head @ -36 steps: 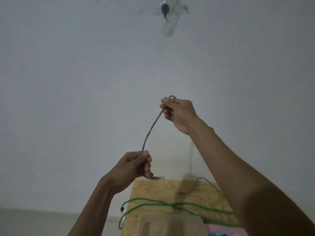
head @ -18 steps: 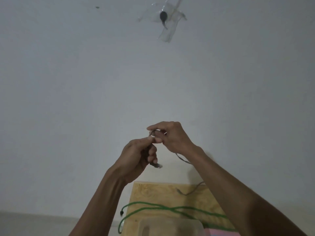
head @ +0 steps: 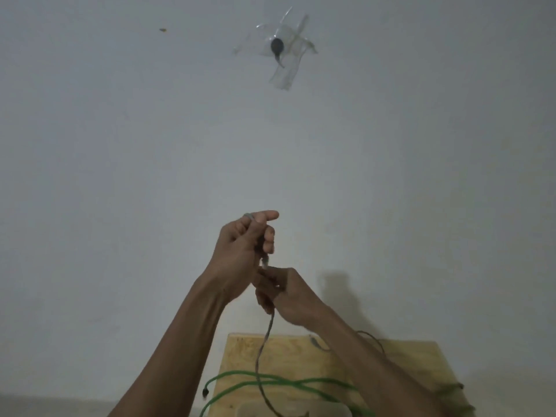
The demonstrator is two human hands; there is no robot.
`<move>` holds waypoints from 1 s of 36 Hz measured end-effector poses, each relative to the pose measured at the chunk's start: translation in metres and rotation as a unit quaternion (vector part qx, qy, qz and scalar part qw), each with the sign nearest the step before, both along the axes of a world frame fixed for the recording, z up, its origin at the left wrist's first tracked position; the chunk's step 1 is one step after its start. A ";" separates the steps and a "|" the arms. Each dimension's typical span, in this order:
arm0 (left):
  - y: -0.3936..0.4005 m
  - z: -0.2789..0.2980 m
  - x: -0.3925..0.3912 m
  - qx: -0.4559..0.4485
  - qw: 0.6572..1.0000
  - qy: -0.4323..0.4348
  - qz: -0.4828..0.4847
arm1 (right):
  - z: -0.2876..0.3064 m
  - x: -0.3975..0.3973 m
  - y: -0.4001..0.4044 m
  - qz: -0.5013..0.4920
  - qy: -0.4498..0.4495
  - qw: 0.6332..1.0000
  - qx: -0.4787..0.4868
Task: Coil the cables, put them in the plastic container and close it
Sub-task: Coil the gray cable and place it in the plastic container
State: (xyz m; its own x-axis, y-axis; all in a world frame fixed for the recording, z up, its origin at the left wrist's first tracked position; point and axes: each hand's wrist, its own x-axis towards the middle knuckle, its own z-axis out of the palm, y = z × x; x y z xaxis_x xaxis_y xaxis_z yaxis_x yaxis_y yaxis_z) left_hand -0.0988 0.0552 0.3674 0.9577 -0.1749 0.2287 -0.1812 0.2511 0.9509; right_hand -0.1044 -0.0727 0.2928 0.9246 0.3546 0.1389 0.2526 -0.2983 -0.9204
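Two bare forearms are showing from the lower edge with no sleeves, bands or rings visible on them, each ending in an ungloved hand, the left hand [head: 240, 251] and the right hand [head: 288, 293], with short fingernails showing on the left fingers [head: 268, 236].

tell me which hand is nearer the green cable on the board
Right. The right hand is lower, just above the board and green cable; the left hand is raised higher above it.
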 end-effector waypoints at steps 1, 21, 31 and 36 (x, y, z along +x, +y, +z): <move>0.002 -0.001 0.006 0.042 0.999 -0.016 0.026 | -0.003 -0.001 -0.001 -0.004 0.020 0.999 0.035; -0.004 -0.020 -0.004 0.155 0.970 0.096 -0.163 | 0.085 0.033 -0.065 -0.021 -0.100 0.994 0.025; -0.023 0.011 0.002 -0.044 0.986 0.032 -0.160 | 0.037 0.026 -0.043 -0.019 0.001 0.990 0.142; -0.025 0.012 0.020 -0.035 0.998 0.004 -0.058 | 0.026 0.016 -0.036 -0.020 0.000 1.000 0.019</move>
State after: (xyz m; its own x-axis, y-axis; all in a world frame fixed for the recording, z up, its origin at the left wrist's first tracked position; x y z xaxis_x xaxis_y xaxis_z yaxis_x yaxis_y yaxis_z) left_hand -0.0787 0.0303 0.3795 0.9337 -0.2688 0.2366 -0.1393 0.3361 0.9315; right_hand -0.0887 -0.1087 0.3185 0.9381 0.3113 0.1517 0.2410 -0.2721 -0.9316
